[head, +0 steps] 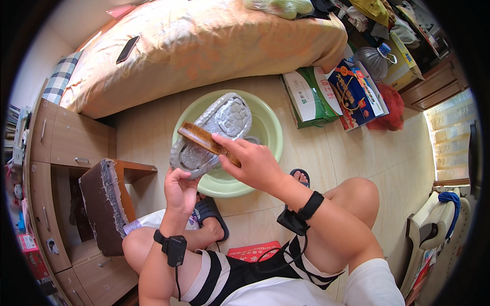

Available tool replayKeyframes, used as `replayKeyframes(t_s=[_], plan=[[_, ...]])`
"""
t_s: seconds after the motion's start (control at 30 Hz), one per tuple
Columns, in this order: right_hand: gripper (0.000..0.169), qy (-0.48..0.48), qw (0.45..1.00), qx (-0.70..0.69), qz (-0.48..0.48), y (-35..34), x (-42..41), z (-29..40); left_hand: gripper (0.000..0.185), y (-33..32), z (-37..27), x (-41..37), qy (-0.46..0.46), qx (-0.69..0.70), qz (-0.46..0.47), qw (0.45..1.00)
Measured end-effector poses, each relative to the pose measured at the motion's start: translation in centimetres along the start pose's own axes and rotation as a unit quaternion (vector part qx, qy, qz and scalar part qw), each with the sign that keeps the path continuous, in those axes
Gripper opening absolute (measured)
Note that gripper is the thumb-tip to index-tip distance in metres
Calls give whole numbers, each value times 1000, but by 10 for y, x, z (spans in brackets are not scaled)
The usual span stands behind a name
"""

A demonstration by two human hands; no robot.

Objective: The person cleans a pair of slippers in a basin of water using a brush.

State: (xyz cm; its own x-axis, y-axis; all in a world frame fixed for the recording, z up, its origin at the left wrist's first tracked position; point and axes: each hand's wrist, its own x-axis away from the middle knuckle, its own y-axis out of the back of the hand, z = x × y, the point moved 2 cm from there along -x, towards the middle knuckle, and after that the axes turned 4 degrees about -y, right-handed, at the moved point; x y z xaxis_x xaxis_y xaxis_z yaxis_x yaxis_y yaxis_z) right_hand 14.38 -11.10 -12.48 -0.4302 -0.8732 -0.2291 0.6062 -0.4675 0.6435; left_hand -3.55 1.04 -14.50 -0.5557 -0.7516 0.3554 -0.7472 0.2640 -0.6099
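Observation:
My left hand [181, 189] grips the near end of a wet grey slipper [231, 114], its patterned sole facing up. Above that sole, my right hand [250, 158] holds a brown wooden scrubbing brush [204, 140], which lies slantwise across the slipper's middle; its bristles are hidden. Both are over a pale green plastic basin [278, 153] of water on the floor. Part of another grey item [252, 140] shows in the basin, beside the slipper, mostly covered by my right hand.
A bed [172, 76] with a phone [127, 49] on it stands beyond the basin. Cartons [312, 95] are at the right back, a worn padded seat [103, 208] and wooden cabinet [76, 134] at left. My slippered feet flank the basin's near side; cables hang from my wrist devices.

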Motion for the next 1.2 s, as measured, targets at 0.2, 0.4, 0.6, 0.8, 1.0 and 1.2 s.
replayKeyframes(t_s=[0.2, 0.4, 0.6, 0.8, 1.0, 1.2], plan=[[46, -98, 993, 13, -65, 8, -11, -30, 58, -3, -1, 1, -3, -8, -6, 1000], [46, -68, 996, -11, -54, 7, -9, -20, 55, 2, 1, -3, -10, 5, 6, 1000], [47, -8, 1000, -13, 14, -1, 3, 6, 54, 6, 3, -4, -2, -10, -11, 1000], [48, -42, 999, 9, 0, 0, 1, 3, 56, 0, 2, -1, -2, -22, -9, 1000], [44, -143, 985, 20, -93, 13, -12, -23, 55, 0, -1, 1, -20, -48, 30, 998], [46, -90, 989, -25, -111, 14, -11, -20, 54, -4, -3, 3, -22, -36, 44, 998]])
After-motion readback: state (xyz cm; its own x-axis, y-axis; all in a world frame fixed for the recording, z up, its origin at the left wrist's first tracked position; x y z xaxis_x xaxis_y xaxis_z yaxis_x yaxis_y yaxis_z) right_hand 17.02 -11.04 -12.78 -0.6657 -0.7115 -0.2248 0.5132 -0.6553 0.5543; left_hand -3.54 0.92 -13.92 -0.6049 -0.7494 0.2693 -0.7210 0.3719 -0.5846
